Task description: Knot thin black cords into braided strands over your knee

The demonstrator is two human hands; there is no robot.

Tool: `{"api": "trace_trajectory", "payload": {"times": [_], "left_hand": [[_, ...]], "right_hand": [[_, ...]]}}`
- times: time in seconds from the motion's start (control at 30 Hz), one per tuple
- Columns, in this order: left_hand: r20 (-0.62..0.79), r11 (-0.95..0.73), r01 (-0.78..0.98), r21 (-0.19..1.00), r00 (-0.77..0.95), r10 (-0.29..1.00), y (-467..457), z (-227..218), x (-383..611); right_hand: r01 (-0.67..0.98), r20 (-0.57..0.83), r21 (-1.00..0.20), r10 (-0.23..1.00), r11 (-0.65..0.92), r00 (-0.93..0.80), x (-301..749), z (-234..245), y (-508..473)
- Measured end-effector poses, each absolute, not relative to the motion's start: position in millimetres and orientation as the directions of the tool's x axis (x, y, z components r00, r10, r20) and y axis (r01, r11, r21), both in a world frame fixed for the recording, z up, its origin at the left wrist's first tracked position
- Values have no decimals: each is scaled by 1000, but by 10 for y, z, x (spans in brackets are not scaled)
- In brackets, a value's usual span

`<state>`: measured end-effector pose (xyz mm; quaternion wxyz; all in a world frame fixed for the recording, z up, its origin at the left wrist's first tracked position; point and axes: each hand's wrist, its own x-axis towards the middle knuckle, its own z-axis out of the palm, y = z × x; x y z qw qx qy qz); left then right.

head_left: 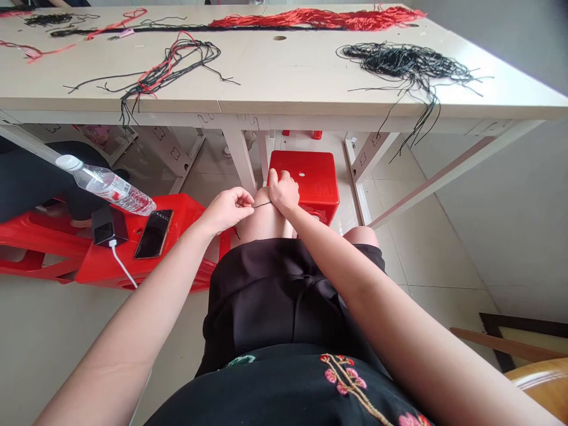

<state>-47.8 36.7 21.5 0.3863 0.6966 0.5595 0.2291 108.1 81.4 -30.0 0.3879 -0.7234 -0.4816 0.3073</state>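
Observation:
A short black cord (262, 205) runs across my bare knee between my two hands. My left hand (228, 208) pinches it between thumb and fingers at the knee's left side, and a dark end hangs below. My right hand (284, 190) rests on top of the knee, over the cord's other end; its fingers point away from me and are partly spread. Whether they grip the cord or press it against the skin is hard to make out. Beyond the knee stands a red plastic stool (306, 171).
On the table (284, 89) lie a tangled black cord pile (408, 62), a black and red cord bundle (173, 65) and a long red cord bundle (319, 19). At left, another red stool (181, 207) bears a phone (154, 234), a power bank (109, 226) and a water bottle (113, 186). Someone's dark-clothed leg shows beside it.

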Motion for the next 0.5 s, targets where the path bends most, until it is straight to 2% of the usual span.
{"api": "trace_trajectory", "payload": {"times": [0.23,0.5], "left_hand": [[-128,-50,661,748,217,968,359,185,-476],[-195,56,539,841,205,959,381,46,-500]], "right_hand": [[458,-71,-856,933,-239,354,1071,-300,811],[458,-71,-856,932,-239,355,1065,-299,810]]}}
